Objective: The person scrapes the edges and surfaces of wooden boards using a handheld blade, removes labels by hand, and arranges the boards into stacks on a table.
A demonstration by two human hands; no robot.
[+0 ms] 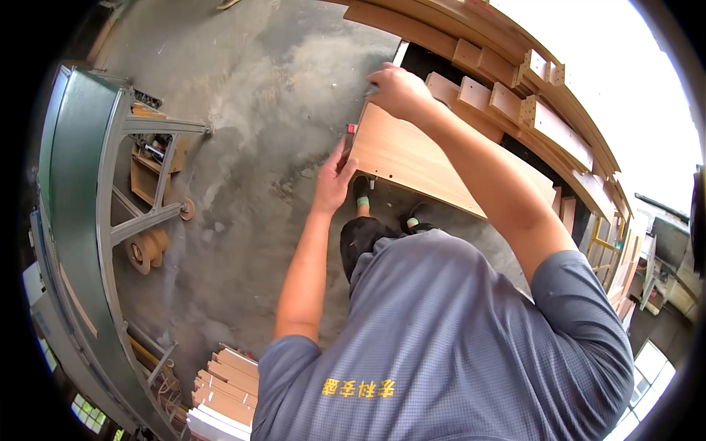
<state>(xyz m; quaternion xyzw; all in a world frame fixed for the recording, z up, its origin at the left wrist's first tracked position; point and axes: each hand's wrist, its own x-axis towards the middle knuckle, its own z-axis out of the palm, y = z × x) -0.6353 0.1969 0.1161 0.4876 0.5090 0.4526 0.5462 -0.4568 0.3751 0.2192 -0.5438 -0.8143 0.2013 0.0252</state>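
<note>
A pale wood-grain panel (419, 158) lies in front of me, above my feet, with small dark holes along its near edge. At the panel's left end is my left hand (334, 184), its thumb by the near corner. Its fingers are closed around a small dark piece with a red tip (351, 130), held against that end; its kind is unclear. My right hand (401, 90) is over the panel's far left corner, fingers curled. A bit of a grey object (371, 90) shows at its fingertips, mostly hidden by the hand.
Stacked wooden boards with small blocks (507, 99) run along the right. A green-topped metal-framed bench (81, 169) stands at left, with a roll of brown tape or banding (147, 250) beneath. Cut board strips (226, 386) are piled at lower left. Concrete floor (257, 110) lies between.
</note>
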